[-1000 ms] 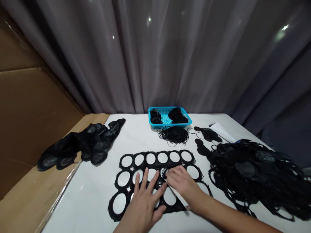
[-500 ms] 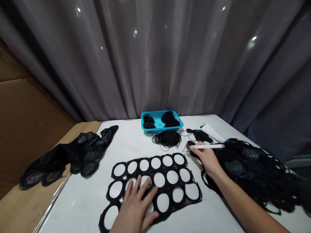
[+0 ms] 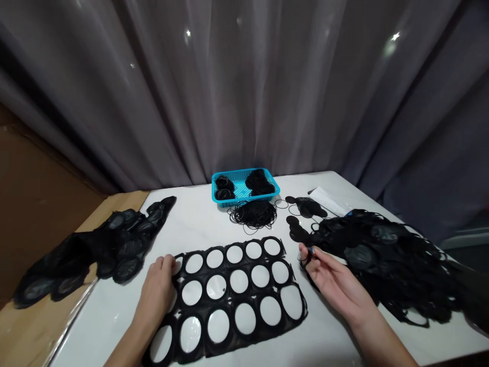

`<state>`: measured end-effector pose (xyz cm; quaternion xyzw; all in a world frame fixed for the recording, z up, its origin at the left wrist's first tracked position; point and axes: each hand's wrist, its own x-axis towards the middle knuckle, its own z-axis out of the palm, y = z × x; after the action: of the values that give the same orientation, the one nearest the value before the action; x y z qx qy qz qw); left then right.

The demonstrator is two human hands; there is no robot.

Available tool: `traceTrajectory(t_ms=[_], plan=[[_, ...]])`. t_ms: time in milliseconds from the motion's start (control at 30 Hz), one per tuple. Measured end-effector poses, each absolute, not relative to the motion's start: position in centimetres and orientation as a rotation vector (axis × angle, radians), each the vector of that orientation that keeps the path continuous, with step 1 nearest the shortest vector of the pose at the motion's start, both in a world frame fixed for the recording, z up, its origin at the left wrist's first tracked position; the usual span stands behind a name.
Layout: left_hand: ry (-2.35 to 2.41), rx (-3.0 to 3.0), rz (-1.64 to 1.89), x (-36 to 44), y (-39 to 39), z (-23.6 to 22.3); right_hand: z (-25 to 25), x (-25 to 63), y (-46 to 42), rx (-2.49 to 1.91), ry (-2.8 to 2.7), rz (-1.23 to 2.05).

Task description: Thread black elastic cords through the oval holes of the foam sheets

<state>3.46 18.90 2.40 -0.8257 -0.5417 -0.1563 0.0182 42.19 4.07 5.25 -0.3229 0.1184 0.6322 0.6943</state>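
Observation:
A black mesh-like sheet with rows of round holes (image 3: 229,305) lies flat on the white table. My left hand (image 3: 158,285) is closed on its upper left edge, fingertips curled over the rim. To the right of the sheet, my right hand (image 3: 340,285) is raised with the palm partly turned up, thumb and fingers pinched together. It holds a white pen-like tool (image 3: 346,262), mostly hidden behind the fingers. Thin dark strands and a small blue bit show at the fingertips. Just beyond them lie black round pieces (image 3: 298,230).
A blue basket (image 3: 278,189) holding black bundles stands at the back, with a tangle of black rings (image 3: 254,214) before it. Black cut-out material is heaped right (image 3: 397,265) and left (image 3: 118,239). A white paper (image 3: 330,200) lies back right; cardboard (image 3: 42,168) borders the left.
My left hand has moved from lying spread on the sheet to gripping its left edge. My right hand has come nearer and turned palm up, the white tool now mostly hidden.

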Motion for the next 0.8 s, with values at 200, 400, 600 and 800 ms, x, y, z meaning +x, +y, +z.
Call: traceTrajectory(t_ms=[200, 400, 600, 800], plan=[[-1.643, -2.529, -0.585, 3.2, 20.0, 2.9, 5.8, 42.2, 4.2, -0.766, 0.271, 1.393], [-1.133, -2.846, -0.645, 8.3, 10.9, 3.6, 5.3, 40.1, 4.3, -0.788, 0.008, 1.419], [-0.658, -2.871, -0.463, 8.7, 4.4, 1.7, 3.1, 36.7, 4.3, -1.079, -0.417, 1.382], [-0.706, -2.899, -0.419, 10.0, 3.1, 1.4, 3.5, 35.7, 2.0, -1.337, -1.017, 1.293]])
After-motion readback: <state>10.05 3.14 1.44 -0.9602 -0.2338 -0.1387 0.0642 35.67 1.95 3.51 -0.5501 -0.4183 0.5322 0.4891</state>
